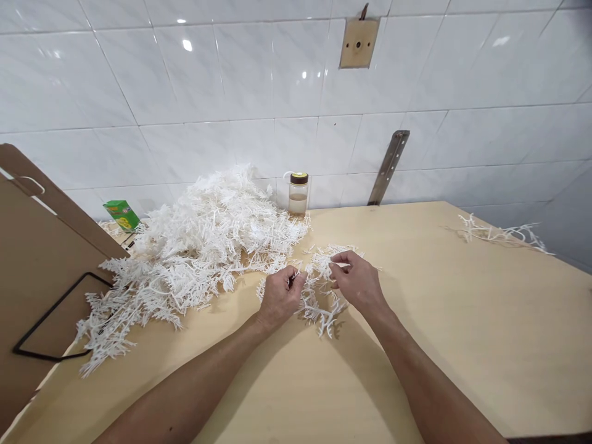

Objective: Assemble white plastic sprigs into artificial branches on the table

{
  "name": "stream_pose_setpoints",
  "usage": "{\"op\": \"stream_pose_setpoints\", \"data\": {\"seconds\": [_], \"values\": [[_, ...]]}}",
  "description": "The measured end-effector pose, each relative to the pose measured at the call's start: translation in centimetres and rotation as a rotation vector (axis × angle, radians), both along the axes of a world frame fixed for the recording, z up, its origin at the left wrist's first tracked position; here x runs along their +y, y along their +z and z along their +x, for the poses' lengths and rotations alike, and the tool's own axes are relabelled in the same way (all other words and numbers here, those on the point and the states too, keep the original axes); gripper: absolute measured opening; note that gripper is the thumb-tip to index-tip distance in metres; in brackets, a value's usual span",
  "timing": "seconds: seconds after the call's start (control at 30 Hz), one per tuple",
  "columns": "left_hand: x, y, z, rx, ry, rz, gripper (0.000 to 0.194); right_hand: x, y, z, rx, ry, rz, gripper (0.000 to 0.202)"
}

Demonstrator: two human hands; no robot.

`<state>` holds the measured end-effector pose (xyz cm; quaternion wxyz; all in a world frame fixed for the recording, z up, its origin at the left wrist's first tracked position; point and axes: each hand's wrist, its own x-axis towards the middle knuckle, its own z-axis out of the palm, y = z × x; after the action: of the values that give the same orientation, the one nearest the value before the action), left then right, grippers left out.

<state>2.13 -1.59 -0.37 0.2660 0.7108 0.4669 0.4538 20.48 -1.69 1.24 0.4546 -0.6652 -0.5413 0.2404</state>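
Note:
White branching sprigs (pixel 324 317) lie on the light wooden table between my hands. My left hand (pixel 281 295) is closed, its thumb and forefinger pinching a white sprig at the left side of this small group. Over the right side of the group is my right hand (pixel 358 280), fingers curled and parted from the thumb, with nothing clearly between them. Just left of my hands rises a large heap of white sprigs (pixel 208 228).
A lidded bottle (pixel 298 200) stands behind the heap, near the tiled wall. A green box (pixel 122 216), a brown cardboard box (pixel 41 265) and a black wire frame (pixel 44 317) are at the left. Loose sprigs (pixel 499 233) lie at the table's far right edge (pixel 518 250).

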Motion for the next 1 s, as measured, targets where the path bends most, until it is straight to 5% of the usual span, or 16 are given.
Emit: {"op": "stream_pose_setpoints", "data": {"seconds": [0.23,0.43,0.63,0.8,1.0], "values": [[0.1,0.2,-0.1,0.026,0.037,-0.011,0.036,-1.3,1.0,-1.8,-0.068,0.388,0.038,0.03],[0.1,0.1,0.0,-0.009,0.043,-0.062,0.037,-1.2,0.6,-2.3,-0.115,0.401,0.003,0.023],[0.5,0.2,0.2,-0.082,0.039,-0.219,0.032,-1.5,0.1,-2.8,-0.316,0.478,0.178,0.025],[1.8,1.0,-0.8,-0.198,0.175,-0.208,0.033,-2.1,0.4,-3.2,-0.288,0.636,0.148,0.022],[1.5,2.1,-1.0,-0.386,-0.076,-0.415,0.042,-0.6,0.6,-0.6,-0.002,0.169,0.21,0.027]]}}
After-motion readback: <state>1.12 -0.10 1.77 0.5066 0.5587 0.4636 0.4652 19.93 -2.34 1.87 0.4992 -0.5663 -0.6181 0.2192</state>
